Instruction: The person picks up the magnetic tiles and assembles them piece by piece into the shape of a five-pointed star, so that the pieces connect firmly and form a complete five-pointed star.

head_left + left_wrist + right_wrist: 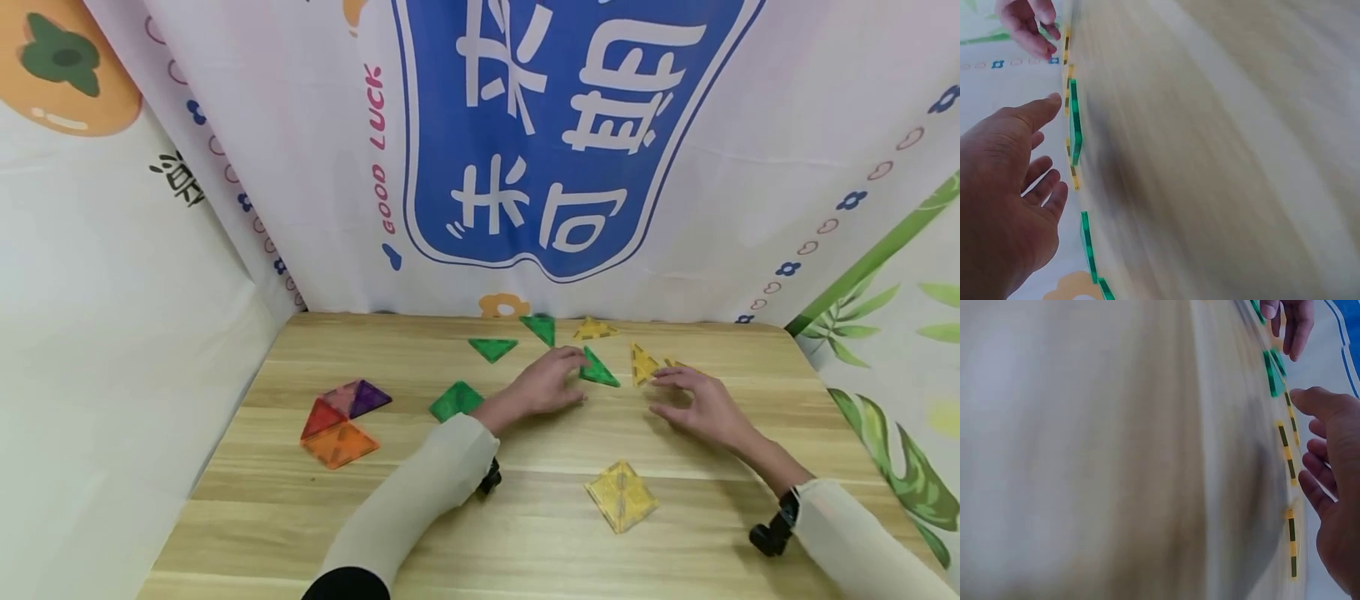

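Note:
My left hand [546, 384] hovers at a green triangle tile [599, 368], fingers bent loosely; in the left wrist view a gap shows between hand [1013, 187] and green tile [1075, 122]. My right hand [701, 406] is beside a yellow triangle tile [643, 364], holding nothing, with another yellow tile [682, 365] partly hidden behind its fingers. In the right wrist view the right hand [1335, 469] has thumb and fingers apart, near the yellow tile [1287, 453]. Further back lie a third yellow triangle [596, 329] and two green triangles [492, 348], [539, 329].
A yellow square of two tiles [621, 497] lies at the front. Left of my forearm is a green square [456, 402]. Farther left, purple [370, 398], pink, red [322, 417] and orange tiles [340, 444] form a cluster. A printed curtain [330, 167] hangs behind the table [247, 500].

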### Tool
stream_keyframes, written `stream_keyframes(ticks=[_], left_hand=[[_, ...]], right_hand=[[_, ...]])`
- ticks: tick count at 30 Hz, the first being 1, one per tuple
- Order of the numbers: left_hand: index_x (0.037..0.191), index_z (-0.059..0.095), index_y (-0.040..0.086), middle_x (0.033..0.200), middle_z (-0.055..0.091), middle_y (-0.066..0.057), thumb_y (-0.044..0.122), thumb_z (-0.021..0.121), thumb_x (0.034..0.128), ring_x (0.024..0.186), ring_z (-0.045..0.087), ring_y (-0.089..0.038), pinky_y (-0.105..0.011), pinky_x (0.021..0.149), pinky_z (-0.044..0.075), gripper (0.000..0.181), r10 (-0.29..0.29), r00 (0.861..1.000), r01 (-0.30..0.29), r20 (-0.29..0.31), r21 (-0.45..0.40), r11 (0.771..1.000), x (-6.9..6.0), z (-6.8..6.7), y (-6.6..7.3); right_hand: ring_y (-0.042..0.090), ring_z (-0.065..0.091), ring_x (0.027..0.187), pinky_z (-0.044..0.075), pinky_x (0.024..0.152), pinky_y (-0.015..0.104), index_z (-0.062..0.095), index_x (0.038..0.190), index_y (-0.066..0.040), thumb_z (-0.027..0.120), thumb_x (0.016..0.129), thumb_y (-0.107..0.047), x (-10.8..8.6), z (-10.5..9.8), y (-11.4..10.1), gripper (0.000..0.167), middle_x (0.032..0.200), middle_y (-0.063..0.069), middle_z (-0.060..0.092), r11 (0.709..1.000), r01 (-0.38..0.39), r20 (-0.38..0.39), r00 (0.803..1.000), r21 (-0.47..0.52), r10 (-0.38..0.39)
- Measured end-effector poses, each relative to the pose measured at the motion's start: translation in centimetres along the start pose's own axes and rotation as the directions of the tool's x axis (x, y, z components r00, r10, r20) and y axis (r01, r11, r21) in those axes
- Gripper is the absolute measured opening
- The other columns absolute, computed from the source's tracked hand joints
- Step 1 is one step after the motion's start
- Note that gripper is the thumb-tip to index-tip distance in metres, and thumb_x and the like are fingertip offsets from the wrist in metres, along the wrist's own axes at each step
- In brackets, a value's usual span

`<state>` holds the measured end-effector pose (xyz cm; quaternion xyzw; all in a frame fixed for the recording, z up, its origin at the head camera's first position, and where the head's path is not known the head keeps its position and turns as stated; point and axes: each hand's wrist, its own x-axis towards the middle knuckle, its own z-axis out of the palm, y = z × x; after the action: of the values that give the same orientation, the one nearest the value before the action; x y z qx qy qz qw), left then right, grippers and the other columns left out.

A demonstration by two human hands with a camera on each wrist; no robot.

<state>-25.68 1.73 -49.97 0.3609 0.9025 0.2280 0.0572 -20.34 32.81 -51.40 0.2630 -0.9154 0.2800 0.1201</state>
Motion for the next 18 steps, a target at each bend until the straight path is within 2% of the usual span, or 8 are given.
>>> stream_keyframes(ticks=[4, 8, 12, 18], left_hand=[[0.154, 0.055, 0.011, 0.163, 0.047, -0.011, 0.032, 0.075, 0.1005, 0.152, 0.042, -0.026, -0.037, 0.125, 0.035, 0.061, -0.03, 1.0, 0.03, -0.001, 0.019, 0.999, 1.4, 0.5, 0.1], [0.156, 0.052, 0.013, 0.166, 0.043, -0.011, 0.032, 0.076, 0.1003, 0.154, 0.038, -0.028, -0.038, 0.126, 0.033, 0.064, -0.082, 0.997, 0.082, 0.003, -0.026, 0.996, 2.4, 0.9, 0.1], [0.156, 0.054, 0.014, 0.166, 0.043, -0.011, 0.031, 0.077, 0.0994, 0.154, 0.039, -0.028, -0.039, 0.126, 0.033, 0.063, -0.121, 0.993, 0.122, 0.007, -0.043, 0.992, 2.9, 1.2, -0.1], [0.155, 0.054, 0.014, 0.165, 0.044, -0.011, 0.032, 0.077, 0.0997, 0.153, 0.041, -0.028, -0.038, 0.126, 0.033, 0.062, -0.133, 0.991, 0.133, 0.016, -0.037, 0.99, 3.3, 1.5, -0.3]], right_hand=[[0.049, 0.066, 0.116, 0.054, 0.096, 0.066, 0.076, 0.117, 0.005, 0.091, 0.083, -0.012, 1.4, 0.4, 0.8, 0.041, 0.128, 0.026, 0.069, 0.997, -0.073, -0.027, 0.997, 0.014, 0.074], [0.053, 0.061, 0.123, 0.05, 0.1, 0.068, 0.074, 0.119, 0.009, 0.09, 0.084, -0.013, 2.2, 1.0, 1.2, 0.045, 0.134, 0.029, 0.065, 0.991, -0.134, -0.043, 0.99, 0.02, 0.135], [0.054, 0.056, 0.129, 0.045, 0.106, 0.069, 0.072, 0.124, 0.01, 0.089, 0.086, -0.017, 2.6, 1.6, 1.3, 0.049, 0.14, 0.031, 0.061, 0.982, -0.188, -0.014, 0.982, 0.017, 0.188], [0.053, 0.052, 0.133, 0.041, 0.111, 0.069, 0.071, 0.126, 0.008, 0.088, 0.087, -0.023, 2.7, 2.3, 1.1, 0.052, 0.143, 0.031, 0.058, 0.972, -0.236, 0.02, 0.972, -0.013, 0.236]])
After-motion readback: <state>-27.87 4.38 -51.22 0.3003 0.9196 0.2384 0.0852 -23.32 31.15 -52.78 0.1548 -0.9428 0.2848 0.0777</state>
